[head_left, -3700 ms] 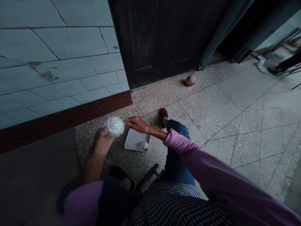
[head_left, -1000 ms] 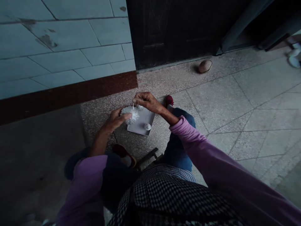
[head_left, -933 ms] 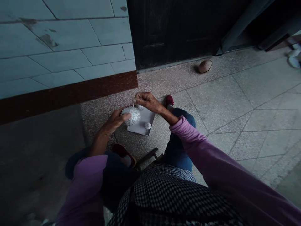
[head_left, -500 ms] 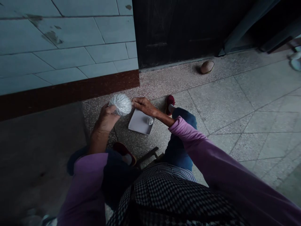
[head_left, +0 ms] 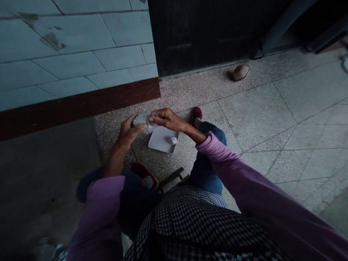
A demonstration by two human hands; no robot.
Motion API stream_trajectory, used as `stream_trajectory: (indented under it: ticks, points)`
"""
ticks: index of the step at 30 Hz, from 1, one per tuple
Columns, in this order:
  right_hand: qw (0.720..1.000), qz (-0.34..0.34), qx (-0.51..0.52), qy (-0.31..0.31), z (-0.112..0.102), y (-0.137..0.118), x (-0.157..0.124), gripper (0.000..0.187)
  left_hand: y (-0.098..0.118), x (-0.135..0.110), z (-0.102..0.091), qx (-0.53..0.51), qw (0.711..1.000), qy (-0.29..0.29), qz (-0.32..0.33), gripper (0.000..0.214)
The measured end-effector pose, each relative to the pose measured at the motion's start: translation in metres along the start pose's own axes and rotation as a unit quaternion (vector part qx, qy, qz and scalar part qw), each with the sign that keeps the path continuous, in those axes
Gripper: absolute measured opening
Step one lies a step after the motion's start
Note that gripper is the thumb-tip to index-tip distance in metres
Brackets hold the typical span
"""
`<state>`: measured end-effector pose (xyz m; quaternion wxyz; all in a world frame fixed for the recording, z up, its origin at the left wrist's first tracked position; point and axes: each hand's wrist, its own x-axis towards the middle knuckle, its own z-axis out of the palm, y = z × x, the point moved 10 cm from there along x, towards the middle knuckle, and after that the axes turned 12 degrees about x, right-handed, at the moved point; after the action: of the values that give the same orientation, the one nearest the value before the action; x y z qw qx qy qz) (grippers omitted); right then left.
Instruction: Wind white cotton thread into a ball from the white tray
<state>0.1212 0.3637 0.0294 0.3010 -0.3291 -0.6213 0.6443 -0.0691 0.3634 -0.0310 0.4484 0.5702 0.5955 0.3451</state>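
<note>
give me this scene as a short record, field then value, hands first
left hand: this hand holds a large white yarn ball
right hand: this hand has bent fingers at the large ball's side; whether they pinch a strand is unclear
box: shallow box on the floor
in box: small white ball
by door: rounded brownish object on the floor near a dark door
clothing: purple sleeves, checked cloth, red shoes
light: dim

No lettering, numbers or signs can be read anywhere.
</note>
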Motion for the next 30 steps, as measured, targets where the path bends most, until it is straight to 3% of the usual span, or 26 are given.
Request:
stream_trajectory:
  ticks: [4, 7, 14, 20, 24, 27, 30]
  points:
    - [0.999, 0.006, 0.023, 0.045, -0.018, 0.004, 0.001, 0.066, 0.009, -0.012, 0.029, -0.070, 0.990, -0.121, -0.006, 0.050]
    - [0.998, 0.001, 0.047, 0.050, -0.016, 0.005, 0.001, 0.065, 0.013, -0.022, 0.041, -0.123, 0.978, -0.163, -0.027, 0.053]
    - [0.998, 0.034, 0.046, 0.039, -0.015, 0.008, 0.004, 0.062, 0.003, -0.018, 0.033, -0.100, 0.986, -0.131, -0.022, 0.057]
    - [0.999, 0.022, -0.024, 0.027, -0.029, -0.004, -0.005, 0.065, -0.009, -0.010, 0.001, -0.058, 0.997, -0.032, -0.045, 0.062]
    - [0.999, 0.036, -0.002, -0.020, -0.021, 0.000, -0.012, 0.067, 0.000, -0.010, -0.017, 0.037, 0.999, 0.015, -0.025, 0.071]
    - [0.996, 0.047, 0.066, -0.034, -0.018, 0.010, -0.013, 0.071, 0.013, -0.013, -0.012, 0.090, 0.996, 0.016, 0.015, 0.068]
    - [0.996, 0.037, 0.073, 0.026, -0.029, 0.020, -0.005, 0.071, 0.022, -0.021, 0.016, 0.095, 0.993, -0.055, 0.037, 0.064]
